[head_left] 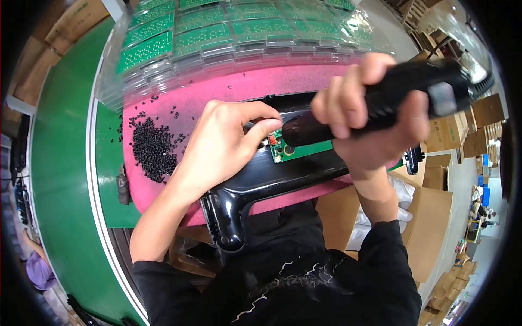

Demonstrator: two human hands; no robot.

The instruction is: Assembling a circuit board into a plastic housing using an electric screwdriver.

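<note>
Head view: black glossy plastic housing [261,182] lies across the pink mat [179,103] at its near edge, a small green circuit board [299,149] seated in it; left hand [223,144] presses down on the housing, fingertips pinched narrow at the board's left end. Right hand [375,125] is wrapped tight round a black electric screwdriver [391,95], its tip down on the board. Loose black screws [152,146] are heaped toward the mat's left edge (some scattered); clear trays of green boards [234,32] are stacked along its far edge.

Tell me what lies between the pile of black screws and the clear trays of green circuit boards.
In the head view, only bare pink mat with a few stray screws lies between the pile of black screws and the clear trays of green circuit boards.
</note>
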